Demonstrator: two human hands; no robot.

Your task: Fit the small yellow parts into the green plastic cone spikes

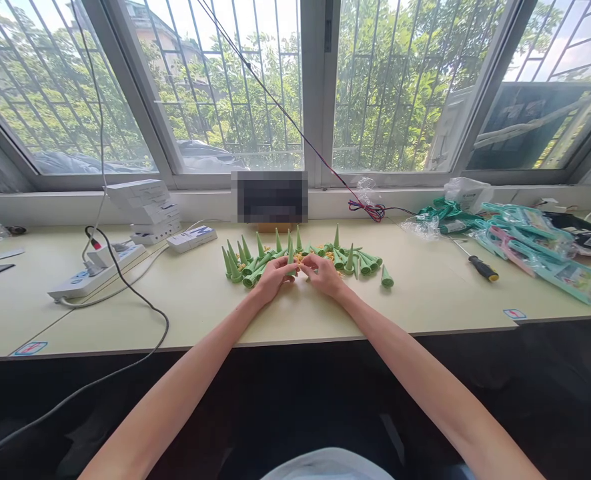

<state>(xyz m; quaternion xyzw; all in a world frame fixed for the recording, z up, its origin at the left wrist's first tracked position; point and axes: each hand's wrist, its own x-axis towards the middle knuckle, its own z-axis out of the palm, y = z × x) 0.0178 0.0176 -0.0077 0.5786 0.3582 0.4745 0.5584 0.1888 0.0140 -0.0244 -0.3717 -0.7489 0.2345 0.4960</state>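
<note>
The left hand (276, 277) and right hand (323, 274) appear to pinch one small yellow piece (299, 261), well left of the screwdriver (482, 268). Around them, also left of it, green cones (386, 277) stand or lie unsorted; work looks partway.

No legible text, desk stickers (31, 349) unreadable

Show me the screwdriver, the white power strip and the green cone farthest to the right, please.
Screwdriver (482, 267): head view, on its dark handle.
White power strip (100, 275): head view, on its body.
Green cone (386, 275): head view, on its side, midway between tip and wide end.
</note>
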